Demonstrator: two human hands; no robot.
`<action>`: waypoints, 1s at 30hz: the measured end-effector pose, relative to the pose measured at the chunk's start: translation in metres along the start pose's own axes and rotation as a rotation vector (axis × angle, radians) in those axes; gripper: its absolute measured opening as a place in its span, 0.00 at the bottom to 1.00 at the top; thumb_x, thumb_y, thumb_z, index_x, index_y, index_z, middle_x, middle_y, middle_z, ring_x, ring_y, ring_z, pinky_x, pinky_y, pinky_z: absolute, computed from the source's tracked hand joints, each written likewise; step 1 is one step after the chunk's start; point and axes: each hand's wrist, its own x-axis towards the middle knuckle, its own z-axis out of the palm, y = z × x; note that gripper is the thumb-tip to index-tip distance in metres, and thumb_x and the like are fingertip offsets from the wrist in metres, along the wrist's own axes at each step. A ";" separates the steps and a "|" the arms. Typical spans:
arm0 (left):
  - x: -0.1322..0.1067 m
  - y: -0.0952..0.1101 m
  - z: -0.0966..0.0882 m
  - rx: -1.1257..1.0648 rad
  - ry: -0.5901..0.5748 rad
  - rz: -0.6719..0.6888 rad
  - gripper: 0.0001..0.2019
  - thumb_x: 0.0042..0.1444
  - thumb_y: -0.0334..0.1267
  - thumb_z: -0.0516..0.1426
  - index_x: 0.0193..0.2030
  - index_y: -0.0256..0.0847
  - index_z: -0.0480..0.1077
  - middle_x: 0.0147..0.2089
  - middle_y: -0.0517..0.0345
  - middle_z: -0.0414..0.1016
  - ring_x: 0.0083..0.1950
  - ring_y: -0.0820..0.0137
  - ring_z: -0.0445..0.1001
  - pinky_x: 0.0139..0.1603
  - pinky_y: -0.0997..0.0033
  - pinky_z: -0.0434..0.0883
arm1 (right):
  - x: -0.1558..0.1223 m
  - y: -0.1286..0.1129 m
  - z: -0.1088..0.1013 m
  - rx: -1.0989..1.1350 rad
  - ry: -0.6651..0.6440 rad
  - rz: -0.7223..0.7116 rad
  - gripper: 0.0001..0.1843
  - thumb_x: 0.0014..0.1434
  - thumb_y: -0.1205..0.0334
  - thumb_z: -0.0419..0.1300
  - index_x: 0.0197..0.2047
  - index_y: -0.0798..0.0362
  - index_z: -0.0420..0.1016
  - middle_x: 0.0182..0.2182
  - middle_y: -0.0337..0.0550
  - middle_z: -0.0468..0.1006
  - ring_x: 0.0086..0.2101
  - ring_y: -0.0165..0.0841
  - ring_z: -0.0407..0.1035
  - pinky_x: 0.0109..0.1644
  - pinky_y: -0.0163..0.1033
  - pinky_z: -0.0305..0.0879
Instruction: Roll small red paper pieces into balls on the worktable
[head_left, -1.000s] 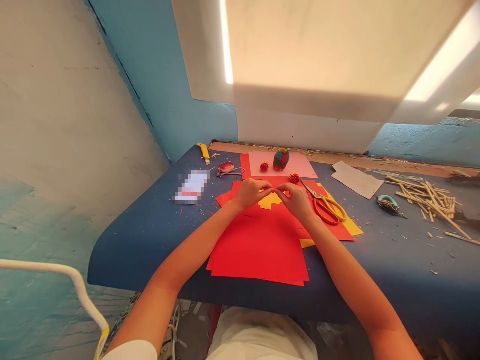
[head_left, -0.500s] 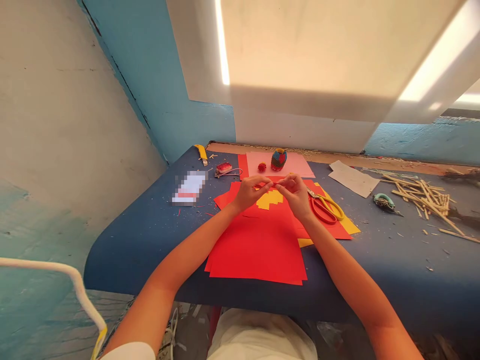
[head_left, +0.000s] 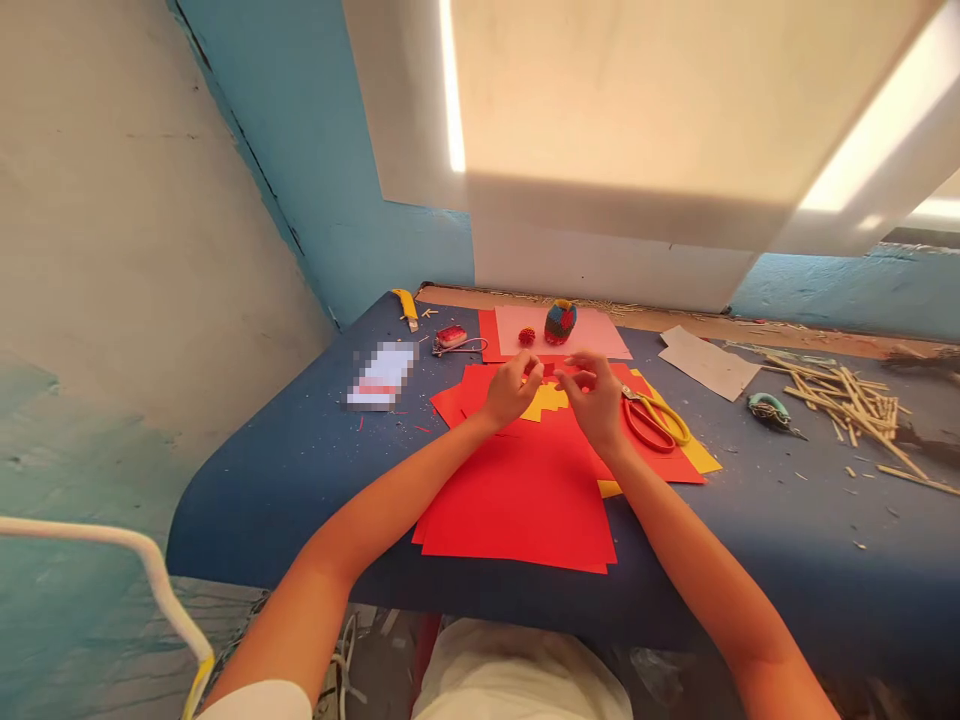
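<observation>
My left hand (head_left: pixel 511 392) and my right hand (head_left: pixel 598 398) are raised just above a stack of red paper sheets (head_left: pixel 517 500) on the blue table (head_left: pixel 300 470). Their fingertips pinch a small red paper piece (head_left: pixel 556 371) between them; it is too small to make out in detail. A jagged yellow paper (head_left: pixel 546 402) lies under the hands. Yellow-handled scissors (head_left: pixel 658 420) rest on the red paper just right of my right hand.
Behind the hands, a pink sheet (head_left: pixel 596 338) carries a multicoloured folded-paper figure (head_left: pixel 560 320) and a small red ball (head_left: pixel 526 336). A pile of thin sticks (head_left: pixel 847 400), a teal tool (head_left: pixel 766 405) and white paper (head_left: pixel 709 362) lie right. A yellow knife (head_left: pixel 407 305) lies far left.
The hands lifted slightly off the paper and drew a little apart; the right hand's fingers have spread. The small red ball near the scissors is hidden now.
</observation>
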 end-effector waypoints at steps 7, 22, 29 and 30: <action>0.003 -0.011 0.001 0.096 0.001 -0.012 0.08 0.58 0.39 0.48 0.30 0.40 0.59 0.30 0.60 0.65 0.32 0.73 0.65 0.34 0.74 0.60 | -0.002 0.000 0.003 -0.083 -0.188 0.013 0.13 0.53 0.59 0.59 0.43 0.51 0.72 0.40 0.47 0.78 0.37 0.38 0.74 0.40 0.44 0.71; 0.004 0.004 -0.024 -0.373 -0.178 -0.111 0.17 0.52 0.51 0.54 0.28 0.38 0.63 0.26 0.62 0.61 0.24 0.78 0.59 0.24 0.76 0.58 | 0.001 -0.012 -0.002 0.293 -0.106 0.139 0.10 0.51 0.56 0.60 0.36 0.51 0.70 0.30 0.42 0.78 0.33 0.35 0.74 0.38 0.41 0.71; 0.003 0.001 -0.023 -0.189 -0.184 -0.027 0.09 0.52 0.38 0.53 0.34 0.35 0.70 0.32 0.57 0.72 0.33 0.74 0.70 0.30 0.78 0.67 | 0.003 -0.005 -0.002 0.275 -0.111 0.188 0.06 0.50 0.61 0.59 0.32 0.53 0.72 0.28 0.41 0.78 0.31 0.35 0.75 0.36 0.39 0.71; 0.003 0.001 -0.023 -0.169 -0.202 -0.016 0.09 0.52 0.37 0.52 0.34 0.35 0.71 0.32 0.57 0.73 0.32 0.75 0.71 0.30 0.78 0.67 | 0.002 -0.005 -0.002 0.257 -0.126 0.184 0.05 0.50 0.61 0.59 0.31 0.53 0.73 0.28 0.41 0.78 0.31 0.35 0.75 0.36 0.39 0.71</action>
